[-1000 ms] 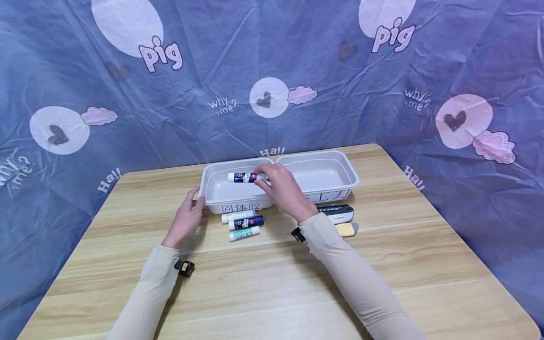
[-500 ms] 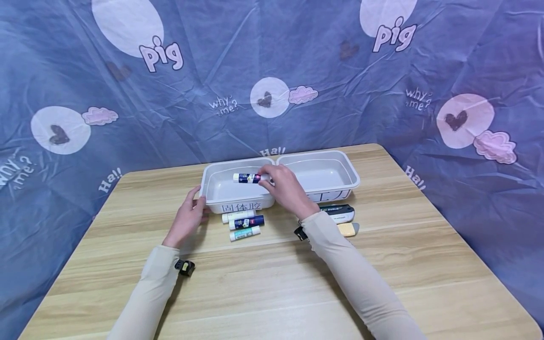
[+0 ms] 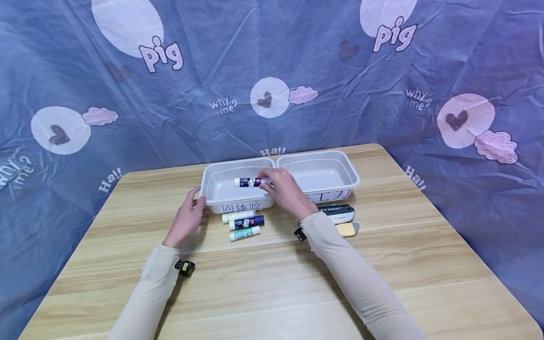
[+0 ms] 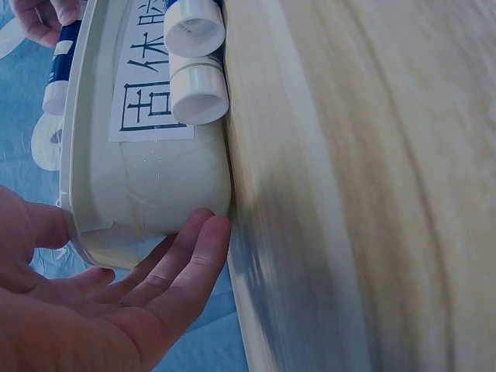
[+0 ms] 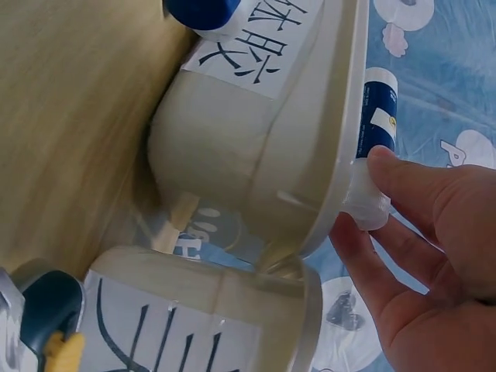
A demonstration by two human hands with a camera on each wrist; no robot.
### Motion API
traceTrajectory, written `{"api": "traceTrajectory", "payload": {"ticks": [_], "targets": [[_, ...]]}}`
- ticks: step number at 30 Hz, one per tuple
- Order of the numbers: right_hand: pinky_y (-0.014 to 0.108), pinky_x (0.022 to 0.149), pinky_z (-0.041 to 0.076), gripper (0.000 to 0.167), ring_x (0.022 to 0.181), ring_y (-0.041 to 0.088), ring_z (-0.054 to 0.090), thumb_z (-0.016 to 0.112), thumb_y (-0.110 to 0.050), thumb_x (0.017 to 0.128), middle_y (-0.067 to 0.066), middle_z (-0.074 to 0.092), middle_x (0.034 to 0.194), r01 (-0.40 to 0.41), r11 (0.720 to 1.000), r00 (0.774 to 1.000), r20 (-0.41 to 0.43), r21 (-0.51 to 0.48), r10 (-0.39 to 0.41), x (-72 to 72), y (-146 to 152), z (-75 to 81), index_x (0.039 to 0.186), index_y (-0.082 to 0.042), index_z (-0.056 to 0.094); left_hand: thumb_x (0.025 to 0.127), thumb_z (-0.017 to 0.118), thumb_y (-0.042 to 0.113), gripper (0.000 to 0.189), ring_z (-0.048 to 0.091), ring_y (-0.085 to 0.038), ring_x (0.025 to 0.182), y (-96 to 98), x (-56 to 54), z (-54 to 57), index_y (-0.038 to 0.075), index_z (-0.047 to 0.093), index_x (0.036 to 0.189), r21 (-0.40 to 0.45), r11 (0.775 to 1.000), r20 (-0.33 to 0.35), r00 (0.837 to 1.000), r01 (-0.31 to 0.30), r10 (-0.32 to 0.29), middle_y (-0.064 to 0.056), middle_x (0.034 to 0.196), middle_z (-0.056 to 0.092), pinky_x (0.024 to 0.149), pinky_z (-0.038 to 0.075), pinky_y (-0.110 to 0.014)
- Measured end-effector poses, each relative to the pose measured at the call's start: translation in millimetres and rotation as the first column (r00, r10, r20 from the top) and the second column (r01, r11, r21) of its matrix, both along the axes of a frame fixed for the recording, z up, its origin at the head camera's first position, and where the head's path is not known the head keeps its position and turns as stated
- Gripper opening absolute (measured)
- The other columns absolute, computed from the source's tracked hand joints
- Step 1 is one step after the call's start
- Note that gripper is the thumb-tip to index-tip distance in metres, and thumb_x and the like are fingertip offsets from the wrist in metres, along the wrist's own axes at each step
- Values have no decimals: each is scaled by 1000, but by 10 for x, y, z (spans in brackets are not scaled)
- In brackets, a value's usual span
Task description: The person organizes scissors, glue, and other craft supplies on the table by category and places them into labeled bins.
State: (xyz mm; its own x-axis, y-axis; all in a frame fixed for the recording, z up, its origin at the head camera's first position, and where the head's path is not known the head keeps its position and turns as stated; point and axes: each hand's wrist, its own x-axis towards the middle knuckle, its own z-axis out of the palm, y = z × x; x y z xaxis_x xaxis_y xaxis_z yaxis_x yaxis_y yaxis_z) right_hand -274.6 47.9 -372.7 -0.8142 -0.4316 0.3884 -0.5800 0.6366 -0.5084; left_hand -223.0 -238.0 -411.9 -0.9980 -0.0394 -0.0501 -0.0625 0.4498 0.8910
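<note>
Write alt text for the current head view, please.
A person's right hand holds a glue stick over the left tray, whose end the left hand touches. On the table, three more sticks lie before that tray, and two cutters, partly hidden by a sleeve, before the right tray.

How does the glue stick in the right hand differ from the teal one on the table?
The held glue stick has a dark blue label; the teal glue stick has a teal one. The first is pinched by the right hand above the left tray; the second lies on the wooden table. Both have white ends.
</note>
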Motion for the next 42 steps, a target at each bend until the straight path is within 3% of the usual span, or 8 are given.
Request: {"api": "traceTrajectory", "payload": {"ticks": [20, 28, 42], "targets": [[40, 99, 54, 22, 108, 27, 68, 72, -8, 95, 10, 75, 114, -1, 1000, 1000, 7, 3, 1, -48, 10, -106, 116, -2, 72, 113, 34, 32, 60, 64, -47, 118, 1, -6, 5, 11, 13, 165, -27, 1000, 1, 1000, 5, -5, -36, 142, 51, 92, 60, -45], [40, 94, 56, 16, 100, 27, 71, 67, 0, 97, 11, 77, 108, 10, 1000, 997, -78, -10, -11, -51, 17, -118, 110, -2, 74, 113, 33, 33, 60, 64, -46, 117, 10, -13, -6, 11, 13, 165, -24, 1000, -3, 1000, 5, -5, -36, 141, 51, 92, 60, -46], [35, 96, 57, 21, 104, 26, 72, 66, 7, 94, 13, 76, 110, -31, 999, 999, -40, -8, 30, -57, -9, -125, 112, 1, 74, 113, 33, 34, 61, 63, -46, 118, 8, 14, 9, 12, 13, 165, -33, 999, -3, 1000, 5, -5, -35, 142, 50, 93, 59, -46]]}}
